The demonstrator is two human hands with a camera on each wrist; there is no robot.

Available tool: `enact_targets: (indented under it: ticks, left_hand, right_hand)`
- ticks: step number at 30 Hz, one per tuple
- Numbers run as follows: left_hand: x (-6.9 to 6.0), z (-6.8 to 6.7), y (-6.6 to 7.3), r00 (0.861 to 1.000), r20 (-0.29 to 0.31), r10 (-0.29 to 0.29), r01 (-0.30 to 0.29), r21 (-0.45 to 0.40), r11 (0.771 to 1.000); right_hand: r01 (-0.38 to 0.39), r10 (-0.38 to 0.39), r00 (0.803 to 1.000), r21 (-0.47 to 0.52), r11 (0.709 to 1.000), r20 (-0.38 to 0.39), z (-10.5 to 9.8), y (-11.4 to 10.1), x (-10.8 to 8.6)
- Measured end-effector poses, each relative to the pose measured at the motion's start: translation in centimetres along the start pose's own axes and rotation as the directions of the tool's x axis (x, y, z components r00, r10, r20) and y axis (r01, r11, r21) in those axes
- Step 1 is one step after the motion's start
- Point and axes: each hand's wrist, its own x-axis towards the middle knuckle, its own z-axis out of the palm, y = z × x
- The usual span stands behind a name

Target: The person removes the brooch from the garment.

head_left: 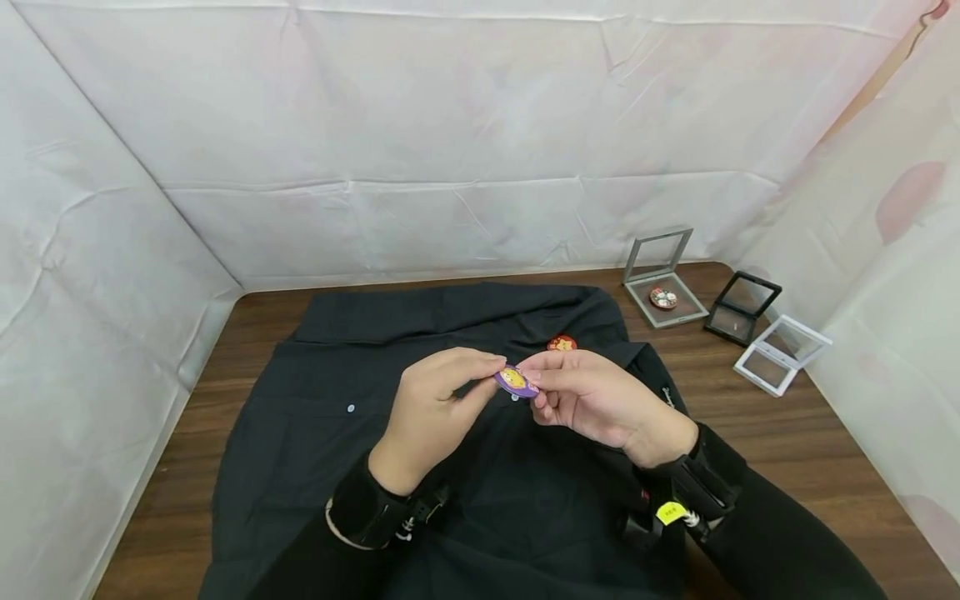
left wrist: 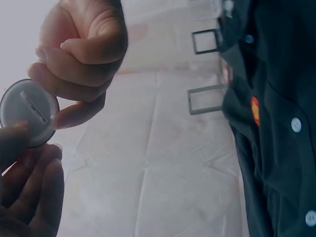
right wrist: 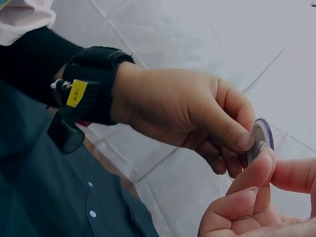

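Between both hands, above a dark shirt (head_left: 300, 467), is a round purple pin badge (head_left: 514, 381) with a yellow figure on its face. My left hand (head_left: 438, 408) pinches its left edge with thumb and fingers. On the opposite edge, my right hand (head_left: 600, 404) pinches it too. The badge's silvery back (left wrist: 29, 111) and its straight pin bar show in the left wrist view. Just beyond the right hand, a red badge (head_left: 562, 342) with a yellow figure lies on the shirt. White buttons (head_left: 350, 408) dot the shirt.
At the right on the wooden table (head_left: 795, 442) stand three opened cases: a grey one (head_left: 686, 314) with a round patterned badge (head_left: 663, 298) inside, a black one (head_left: 729, 323) and a white one (head_left: 767, 382). White cloth walls (head_left: 465, 142) enclose the table.
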Motion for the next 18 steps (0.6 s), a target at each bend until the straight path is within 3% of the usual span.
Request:
enact_targets:
  ticks: [3,7,9,11,13,14,18]
  left_hand:
    - [0.1,-0.1,-0.1,0.997,0.07,-0.012,0.007,0.068,0.998]
    - [-0.3,-0.1,-0.3,0.985,0.153,-0.086,0.063,0.146,0.987]
    - [-0.5,0.0,-0.6,0.972,0.197,-0.129,0.094,0.177,0.98]
    - [-0.6,0.1,-1.1,0.95,0.26,-0.174,0.116,0.225,0.967]
    - [-0.6,0.2,-1.6,0.91,0.348,-0.227,0.128,0.284,0.95]
    - [-0.6,0.2,-2.0,0.882,0.397,-0.254,0.128,0.317,0.94]
    - [-0.7,0.6,-4.0,0.747,0.579,-0.328,0.05,0.443,0.895]
  right_hand:
    - [-0.008,0.005,0.999,-0.05,0.999,-0.054,-0.5,-0.1,-0.2]
    - [-0.035,0.001,0.984,-0.187,0.982,-0.181,-1.9,0.3,-0.7]
    - [-0.067,-0.001,0.969,-0.267,0.961,-0.245,-2.8,0.6,-1.0]
    - [-0.109,0.003,0.955,-0.34,0.934,-0.297,-3.8,1.0,-1.4]
    - [-0.144,0.007,0.945,-0.396,0.907,-0.328,-4.7,1.6,-1.8]
    - [-0.157,0.004,0.941,-0.426,0.891,-0.339,-5.2,1.8,-2.0]
    - [-0.191,-0.021,0.925,-0.515,0.836,-0.378,-7.4,2.4,-3.0]
